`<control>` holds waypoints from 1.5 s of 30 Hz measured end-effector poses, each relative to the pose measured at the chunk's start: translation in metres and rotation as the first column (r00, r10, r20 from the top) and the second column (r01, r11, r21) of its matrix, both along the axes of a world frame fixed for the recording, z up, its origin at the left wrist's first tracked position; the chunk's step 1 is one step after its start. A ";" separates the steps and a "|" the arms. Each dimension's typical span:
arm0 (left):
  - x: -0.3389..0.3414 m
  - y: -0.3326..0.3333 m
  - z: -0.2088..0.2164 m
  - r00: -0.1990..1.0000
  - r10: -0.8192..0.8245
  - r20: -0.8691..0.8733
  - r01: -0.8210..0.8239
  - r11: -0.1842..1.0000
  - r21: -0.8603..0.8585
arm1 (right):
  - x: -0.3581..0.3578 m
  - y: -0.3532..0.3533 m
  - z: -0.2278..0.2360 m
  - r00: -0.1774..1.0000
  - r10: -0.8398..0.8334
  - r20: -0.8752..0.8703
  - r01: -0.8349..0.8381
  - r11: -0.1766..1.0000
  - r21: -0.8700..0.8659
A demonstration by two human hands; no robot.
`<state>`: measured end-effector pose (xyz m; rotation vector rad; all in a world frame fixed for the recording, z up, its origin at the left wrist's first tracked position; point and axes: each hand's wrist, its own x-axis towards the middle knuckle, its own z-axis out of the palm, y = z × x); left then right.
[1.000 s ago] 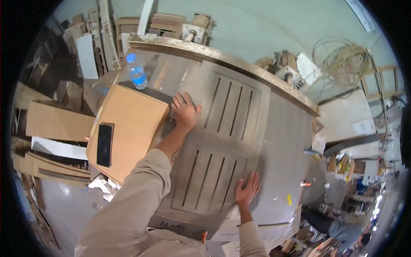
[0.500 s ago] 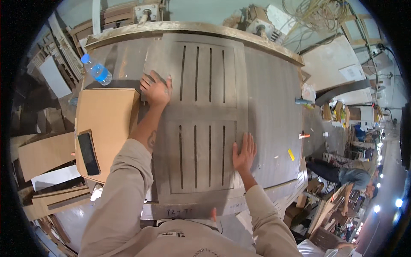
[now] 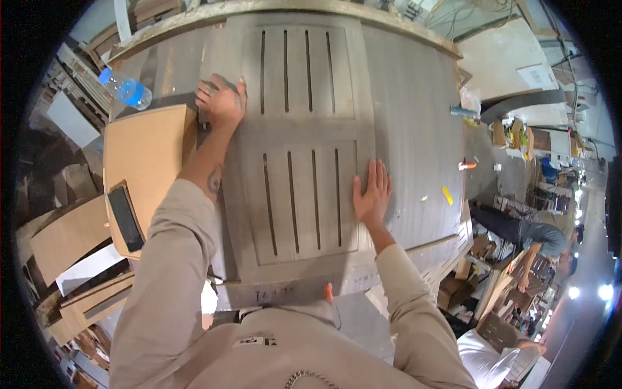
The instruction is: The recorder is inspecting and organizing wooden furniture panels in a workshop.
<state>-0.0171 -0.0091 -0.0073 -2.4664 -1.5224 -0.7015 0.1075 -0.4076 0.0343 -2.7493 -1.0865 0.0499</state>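
A grey-brown wooden door panel (image 3: 304, 129) with two framed sections of long vertical slots lies flat on the workbench. My left hand (image 3: 221, 104) rests at its upper left edge, fingers bent but apart, thumb pointing away from me. Lower down on the opposite side, my right hand (image 3: 373, 194) lies flat along the panel's right edge with its fingers stretched out. Neither hand lifts anything.
Left of the panel sits a cardboard box (image 3: 146, 162) with a black phone (image 3: 126, 217) on top. A water bottle (image 3: 126, 89) lies behind it. A yellow strip (image 3: 448, 195) is on the bench at right. People (image 3: 531, 236) work farther right.
The view has shifted, so the bench and panel sit higher in the picture. My left fingers look more bent. Both hands stay at the panel's edges.
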 end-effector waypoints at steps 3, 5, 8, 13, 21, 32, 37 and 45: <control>0.002 0.004 -0.006 1.000 0.006 -0.001 -0.006 0.995 -0.103 | 0.003 0.002 -0.001 1.000 0.003 -0.008 -0.003 1.000 0.004; 0.004 -0.002 0.011 1.000 -0.007 -0.013 0.003 0.956 -0.293 | 0.003 -0.002 -0.003 1.000 -0.005 -0.007 0.005 1.000 0.005; 0.005 0.002 0.001 1.000 0.006 -0.028 -0.011 0.978 -0.209 | 0.002 -0.002 -0.003 1.000 -0.014 -0.017 0.015 1.000 0.018; 0.003 0.004 -0.003 1.000 0.019 -0.021 -0.023 0.980 -0.195 | 0.002 -0.002 -0.004 1.000 -0.012 -0.006 0.012 1.000 0.028; -0.003 0.011 -0.008 0.998 0.038 -0.055 -0.045 0.989 -0.144 | 0.004 0.004 -0.008 0.999 0.017 0.032 -0.018 1.000 0.004; -0.117 -0.173 0.027 0.975 -0.039 0.220 0.165 0.791 -0.590 | -0.006 -0.007 -0.010 0.995 0.043 0.086 -0.047 0.998 0.037; -0.217 -0.333 0.059 0.953 0.103 0.285 0.131 0.708 -0.694 | -0.016 -0.010 -0.003 0.999 0.009 0.032 -0.010 0.999 0.049; -0.226 -0.275 0.078 0.804 0.559 0.203 0.109 0.196 -0.974 | -0.066 -0.063 -0.014 0.981 -0.159 -0.108 0.168 0.983 0.078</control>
